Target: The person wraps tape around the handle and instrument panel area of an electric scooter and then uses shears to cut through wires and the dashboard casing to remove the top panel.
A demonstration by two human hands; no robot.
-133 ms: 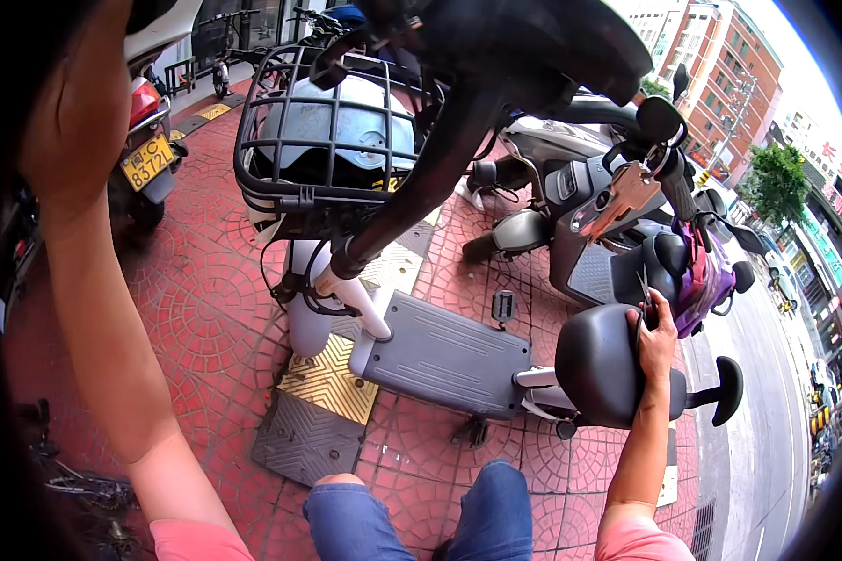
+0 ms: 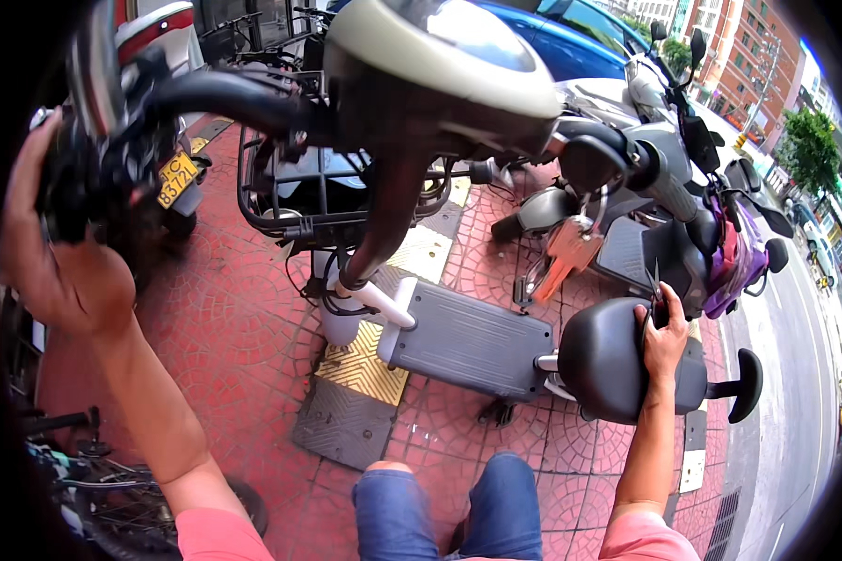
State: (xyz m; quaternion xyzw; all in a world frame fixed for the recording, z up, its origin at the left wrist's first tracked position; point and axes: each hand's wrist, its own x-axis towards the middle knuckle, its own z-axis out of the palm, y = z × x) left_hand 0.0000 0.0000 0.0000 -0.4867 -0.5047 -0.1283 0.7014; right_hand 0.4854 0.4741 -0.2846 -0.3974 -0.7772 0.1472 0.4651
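My left hand is wrapped round the left handlebar end of a small electric scooter, partly blurred at the far left. The handlebar carries a pale display housing above a black wire basket. Keys with an orange-brown tag dangle at its right side. My right hand is closed round a thin, dark pointed object, perhaps scissors, resting against the black seat.
Parked scooters stand at right, one with purple cloth; another is at left. Bicycles lie lower left. A blue car is behind. Rubber ramps cross red paving beside a road.
The handlebar, display and my left hand sit lower in the picture, with more of the display showing. The dangling tag has swung down and left. The whole view has shifted slightly.
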